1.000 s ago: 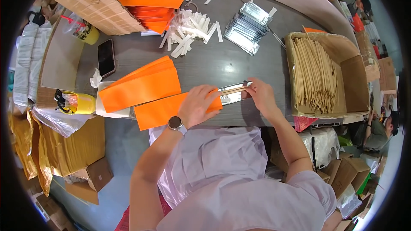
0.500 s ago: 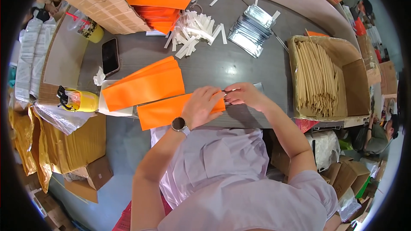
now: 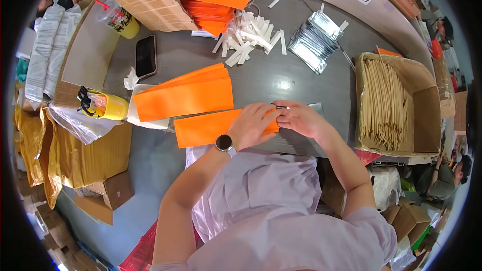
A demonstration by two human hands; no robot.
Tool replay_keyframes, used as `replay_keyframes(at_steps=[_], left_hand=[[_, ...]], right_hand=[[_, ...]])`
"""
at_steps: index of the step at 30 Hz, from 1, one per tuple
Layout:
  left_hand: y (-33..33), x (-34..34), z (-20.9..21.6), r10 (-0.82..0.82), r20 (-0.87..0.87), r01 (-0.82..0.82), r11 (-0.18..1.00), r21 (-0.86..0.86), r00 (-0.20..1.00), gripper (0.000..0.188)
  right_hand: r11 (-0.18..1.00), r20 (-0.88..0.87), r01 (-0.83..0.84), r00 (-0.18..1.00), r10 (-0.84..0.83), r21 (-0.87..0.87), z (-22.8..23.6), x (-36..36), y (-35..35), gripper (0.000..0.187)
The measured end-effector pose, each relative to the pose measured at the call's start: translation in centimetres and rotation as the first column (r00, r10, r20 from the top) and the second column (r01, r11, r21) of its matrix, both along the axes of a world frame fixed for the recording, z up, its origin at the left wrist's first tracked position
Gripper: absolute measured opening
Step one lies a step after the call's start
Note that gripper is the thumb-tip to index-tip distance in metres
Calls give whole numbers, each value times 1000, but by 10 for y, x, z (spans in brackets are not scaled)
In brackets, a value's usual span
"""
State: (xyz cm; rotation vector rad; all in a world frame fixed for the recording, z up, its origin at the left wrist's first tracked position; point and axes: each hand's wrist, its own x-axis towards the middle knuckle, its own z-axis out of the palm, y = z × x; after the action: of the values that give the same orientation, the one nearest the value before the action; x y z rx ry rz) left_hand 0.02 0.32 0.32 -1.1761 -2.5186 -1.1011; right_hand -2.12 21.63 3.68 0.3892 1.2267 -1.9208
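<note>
Head view: both hands were close together at the near side of a grey desk [image 3: 251, 83]. The left hand [image 3: 255, 126] lay on the right end of an orange strip [image 3: 201, 129], with its fingers bent. That grip was nearly closed, but I could not tell if it pinched the strip or just pressed it. The right hand [image 3: 303, 120] was at 3 o'clock from the left one, with its fingers curled in at the end of the strip. A thin dark thing [image 3: 282, 107] poked out where the fingertips met. I could not tell how tight the right grip was, or what it had hold of.

The orange strip ran out toward 9 o'clock from the hands. A fan of orange strips [image 3: 186, 93] lay near 10 o'clock. White slips [image 3: 256, 35] sat in a heap near 12 o'clock, and shiny silver packs [image 3: 316, 45] at 1 o'clock. A brown box [image 3: 427, 100] of thin tan sticks [image 3: 379, 103] stood at 3 o'clock.

The step in hand looked like close finger work at the strip's right end. I think the next move called for a calm left hand, to keep the strip flat, and small, soft moves from the right.
</note>
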Motion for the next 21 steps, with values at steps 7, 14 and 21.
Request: replay_keyframes(at_steps=[7,14,21], left_hand=[[-3,1,0,65,-35,-66,997,-27,997,71],[-5,14,7,131,-15,-131,965,-226,991,69],[-32,23,39,166,2,-158,940,-302,986,67]], right_hand=[[996,-34,-70,997,68,-57,-7,-10,-13,48],[901,-341,23,930,140,433,-11,-6,40,41],[812,-332,222,943,-38,539,-12,-25,97,28]])
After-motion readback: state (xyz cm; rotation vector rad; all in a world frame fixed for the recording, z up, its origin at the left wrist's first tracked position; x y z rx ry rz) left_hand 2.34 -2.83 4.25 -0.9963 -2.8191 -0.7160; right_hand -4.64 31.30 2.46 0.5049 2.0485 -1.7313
